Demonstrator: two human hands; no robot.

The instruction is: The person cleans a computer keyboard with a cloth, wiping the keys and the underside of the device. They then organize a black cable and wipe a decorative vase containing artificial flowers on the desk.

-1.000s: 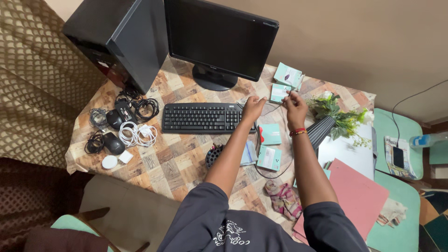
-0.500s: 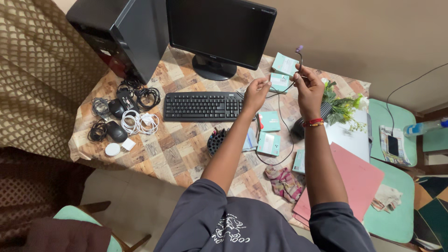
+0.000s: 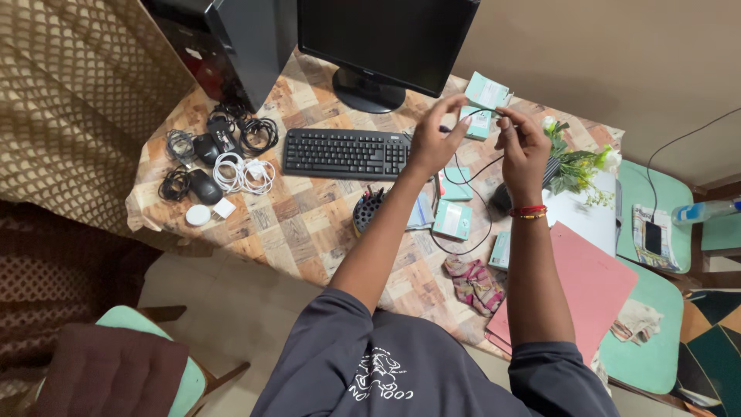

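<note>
**A:** So the thin black cable [image 3: 471, 174] is hanging in a loop over the desk [image 3: 309, 224], with both ends going up into the hands. The left hand [image 3: 434, 143] is pinching it between thumb and fingertips, fingers mostly closed, and the right hand [image 3: 523, 147] is doing the same, curled tight around the other stretch.

**B:** Yeah, so the cable's sitting right in both grips, strung between them above the teal boxes [image 3: 453, 218]. My worry is that slack loop: it's dangling near the pen holder [image 3: 367, 210] and the boxes, so I'd guess it's going to snag or drag one if it swings.

**A:** The plant [image 3: 575, 166] is looking close to the right wrist too. The keyboard [image 3: 345, 153] and monitor [image 3: 386, 38] are sitting further back.
</note>
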